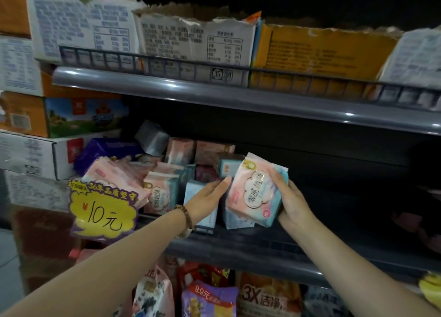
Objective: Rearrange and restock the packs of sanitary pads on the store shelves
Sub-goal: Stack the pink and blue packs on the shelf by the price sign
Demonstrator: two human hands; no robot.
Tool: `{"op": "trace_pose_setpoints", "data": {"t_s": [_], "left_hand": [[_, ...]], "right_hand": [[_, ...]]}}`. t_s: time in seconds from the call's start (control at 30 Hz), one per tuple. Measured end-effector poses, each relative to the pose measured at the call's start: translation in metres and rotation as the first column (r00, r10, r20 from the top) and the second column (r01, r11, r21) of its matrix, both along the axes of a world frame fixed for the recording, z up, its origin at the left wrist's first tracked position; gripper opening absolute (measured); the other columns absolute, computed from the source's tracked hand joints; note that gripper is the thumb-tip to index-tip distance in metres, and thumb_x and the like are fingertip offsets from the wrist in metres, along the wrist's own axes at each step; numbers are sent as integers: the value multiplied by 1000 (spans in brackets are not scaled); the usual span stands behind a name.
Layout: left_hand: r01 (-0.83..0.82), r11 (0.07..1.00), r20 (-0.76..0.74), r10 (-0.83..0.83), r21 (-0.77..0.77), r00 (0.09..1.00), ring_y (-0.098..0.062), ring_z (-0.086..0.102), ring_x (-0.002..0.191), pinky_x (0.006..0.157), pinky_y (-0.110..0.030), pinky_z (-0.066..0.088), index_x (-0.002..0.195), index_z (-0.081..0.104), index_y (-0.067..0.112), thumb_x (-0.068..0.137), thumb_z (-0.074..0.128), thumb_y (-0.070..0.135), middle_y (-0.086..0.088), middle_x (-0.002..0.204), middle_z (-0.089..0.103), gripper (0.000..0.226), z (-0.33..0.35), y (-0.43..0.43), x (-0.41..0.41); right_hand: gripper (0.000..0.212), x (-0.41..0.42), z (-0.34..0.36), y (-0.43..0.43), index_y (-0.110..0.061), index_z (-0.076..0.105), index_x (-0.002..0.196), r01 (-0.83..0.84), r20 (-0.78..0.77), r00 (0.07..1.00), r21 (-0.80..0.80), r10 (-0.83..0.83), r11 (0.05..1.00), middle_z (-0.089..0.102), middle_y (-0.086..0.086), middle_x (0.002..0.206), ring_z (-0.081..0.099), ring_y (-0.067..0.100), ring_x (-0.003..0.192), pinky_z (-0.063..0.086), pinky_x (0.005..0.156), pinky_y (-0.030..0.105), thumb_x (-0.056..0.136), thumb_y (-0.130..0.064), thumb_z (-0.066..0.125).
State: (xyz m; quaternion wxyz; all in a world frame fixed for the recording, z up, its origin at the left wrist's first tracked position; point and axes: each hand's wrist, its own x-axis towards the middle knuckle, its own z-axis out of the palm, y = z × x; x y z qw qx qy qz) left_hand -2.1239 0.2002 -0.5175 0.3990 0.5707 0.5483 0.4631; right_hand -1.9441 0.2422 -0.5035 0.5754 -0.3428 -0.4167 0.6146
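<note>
At the front edge of the middle shelf (250,253), the right grip (292,203) holds a tilted pink-and-blue pad pack (253,190); the left grip (210,194), fingers straight, touches its left side.

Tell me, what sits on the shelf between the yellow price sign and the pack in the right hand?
Head view shows an upright pink pack, then a pale blue pack with the left hand in front of it.

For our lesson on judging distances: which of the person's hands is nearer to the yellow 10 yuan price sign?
Left. The left hand, held open, lies right of the yellow price sign; the right hand is farther right, gripping a pink pad pack.
</note>
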Motion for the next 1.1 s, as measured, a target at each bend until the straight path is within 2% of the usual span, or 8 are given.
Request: {"op": "trace_pose_setpoints", "data": {"t_s": [0.2, 0.3, 0.43, 0.63, 0.73, 0.83, 0.97, 1.1], "left_hand": [[7, 994, 202, 15, -110, 979, -18, 65, 104, 93, -38, 53, 110, 60, 16, 79, 74, 28, -5, 113, 69, 36, -13, -25, -30], [-134, 986, 384, 161, -97, 909, -20, 69, 93, 83, -35, 57, 100, 63, 15, 81, 72, 18, -8, 104, 72, 21, -19, -40, -69], [-347, 933, 491, 347, -94, 799, -16, 70, 67, 54, -26, 56, 96, 62, 14, 87, 64, 12, -10, 96, 71, 9, -27, -56, -136], [-554, 832, 451, 485, 25, 749, -23, 67, 88, 65, -30, 59, 117, 58, 8, 79, 70, 28, -10, 105, 69, 44, -37, -74, -222], [-567, 824, 426, 508, 14, 749, -28, 68, 94, 87, -44, 54, 109, 64, 12, 75, 73, 33, -12, 104, 71, 41, -47, -79, -242], [-547, 837, 462, 490, -11, 739, -26, 69, 93, 82, -38, 57, 111, 65, 11, 81, 71, 25, -11, 103, 72, 35, -56, -79, -250], [-532, 847, 458, 468, 12, 755, -23, 70, 88, 76, -33, 59, 111, 64, 10, 83, 70, 23, -10, 101, 72, 32, -61, -74, -256], [-515, 857, 453, 456, 8, 766, -20, 70, 83, 73, -32, 58, 110, 65, 11, 85, 68, 25, -9, 101, 73, 29, -67, -72, -254]], "right_hand": [[53, -47, -9, -14, -10, 62, 118, -163, -44, 986, -100, 160, 981, 70, 15, 111, 66, 31, 104, 55, 85, 47, 73, -34, 74], [34, -69, -20, -16, -15, 61, 113, -257, 123, 956, -76, 265, 963, 69, 7, 109, 64, 22, 103, 52, 83, 35, 86, -35, 65], [45, -101, -31, -9, -20, 51, 125, -215, 397, 901, 61, 174, 975, 58, -3, 121, 59, 13, 109, 45, 102, 34, 87, -40, 64], [44, -187, -39, 13, -21, 46, 130, -348, 540, 816, 174, 206, 921, 48, 3, 140, 46, 18, 131, 39, 104, 29, 91, -34, 62], [67, -217, -46, 30, -13, 35, 146, -364, 705, 702, 232, 102, 902, 38, 2, 148, 38, 18, 136, 36, 104, 27, 90, -34, 65], [74, -228, -54, 50, -8, 34, 146, -333, 802, 589, 351, -97, 875, 38, 9, 149, 37, 25, 137, 34, 110, 32, 86, -29, 71], [80, -228, -63, 61, -12, 34, 147, -396, 893, 140, 446, -427, 803, 30, 14, 148, 26, 33, 136, 22, 111, 34, 84, -44, 70], [77, -222, -67, 59, -4, 35, 136, -419, 847, 157, 523, -508, 742, 41, 16, 137, 38, 32, 128, 32, 100, 33, 81, -39, 75]]}}
